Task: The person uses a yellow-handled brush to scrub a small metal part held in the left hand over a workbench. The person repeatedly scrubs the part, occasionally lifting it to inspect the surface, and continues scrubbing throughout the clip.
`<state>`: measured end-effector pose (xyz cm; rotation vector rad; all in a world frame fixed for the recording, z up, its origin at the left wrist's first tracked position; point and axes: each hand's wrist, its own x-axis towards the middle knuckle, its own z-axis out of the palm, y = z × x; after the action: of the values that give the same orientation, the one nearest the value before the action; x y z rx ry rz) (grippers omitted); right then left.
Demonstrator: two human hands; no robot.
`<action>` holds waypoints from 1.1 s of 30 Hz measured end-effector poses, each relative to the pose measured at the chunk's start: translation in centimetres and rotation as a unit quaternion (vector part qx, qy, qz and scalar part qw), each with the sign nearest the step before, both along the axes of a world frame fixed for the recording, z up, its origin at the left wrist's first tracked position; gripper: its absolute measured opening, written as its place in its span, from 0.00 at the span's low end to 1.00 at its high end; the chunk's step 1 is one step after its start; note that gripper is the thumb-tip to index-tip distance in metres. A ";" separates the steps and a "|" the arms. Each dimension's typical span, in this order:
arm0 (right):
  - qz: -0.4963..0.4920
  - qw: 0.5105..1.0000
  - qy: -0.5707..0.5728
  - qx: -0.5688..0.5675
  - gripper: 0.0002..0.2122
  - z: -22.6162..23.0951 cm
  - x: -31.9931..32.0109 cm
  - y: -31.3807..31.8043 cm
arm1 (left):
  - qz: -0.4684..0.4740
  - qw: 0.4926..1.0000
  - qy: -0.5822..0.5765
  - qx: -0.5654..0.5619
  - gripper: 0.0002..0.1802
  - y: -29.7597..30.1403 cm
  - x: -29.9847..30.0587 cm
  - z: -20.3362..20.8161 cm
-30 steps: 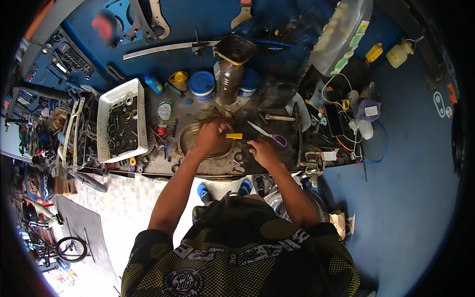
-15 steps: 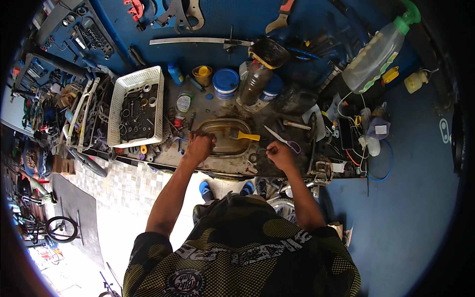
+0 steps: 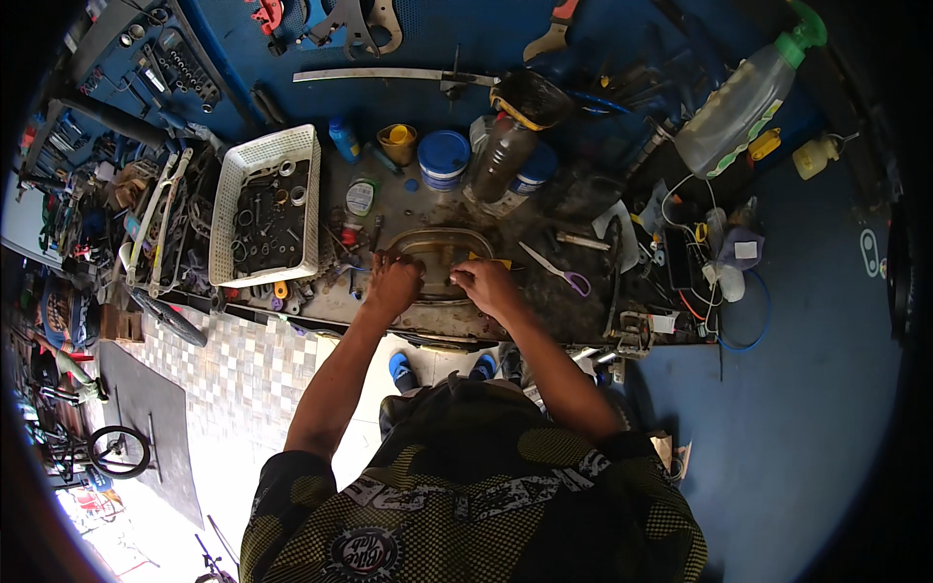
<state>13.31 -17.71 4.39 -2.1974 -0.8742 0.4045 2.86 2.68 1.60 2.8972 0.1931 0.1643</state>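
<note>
An oval metal tray (image 3: pixel 439 232) with brownish liquid lies on the workbench in front of me. My left hand (image 3: pixel 393 284) is at its left end, fingers curled and closed; what they grip, if anything, is hidden. Over the tray's right part, my right hand (image 3: pixel 484 285) has its thumb and fingers pinched together. Anything between those fingertips is too small to make out. A yellow-handled brush (image 3: pixel 502 262) rests across the tray, mostly covered by my right hand. To the right lie scissors (image 3: pixel 558 270) with purple handles.
A white plastic basket (image 3: pixel 313 204) of small metal parts stands at the left. Behind the tray are a blue-lidded tub (image 3: pixel 443 155), a dark-filled bottle (image 3: pixel 501 160) and a green-labelled jar (image 3: pixel 361 197). A phone (image 3: pixel 677 258) and cables lie at the right.
My right hand has moved left from beside the scissors to over the tray, covering much of the brush. My left hand has stayed near the tray's left end.
</note>
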 end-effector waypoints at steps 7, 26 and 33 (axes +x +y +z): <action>-0.028 1.000 0.001 0.000 0.11 0.1 1.4 -0.1 | -0.006 0.997 0.007 -0.071 0.11 -0.3 0.9 0.1; 0.012 0.998 -0.056 -0.031 0.15 4.4 5.8 -5.0 | 0.072 0.947 -0.065 -0.306 0.12 -0.6 3.6 -1.2; 0.051 0.997 -0.052 0.000 0.18 3.9 5.4 -2.5 | 0.135 0.868 -0.045 -0.477 0.11 -1.0 2.6 -0.6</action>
<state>18.68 -20.24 8.25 -2.1953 -1.0468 0.3404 5.42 1.65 0.96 1.8594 0.4979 0.1808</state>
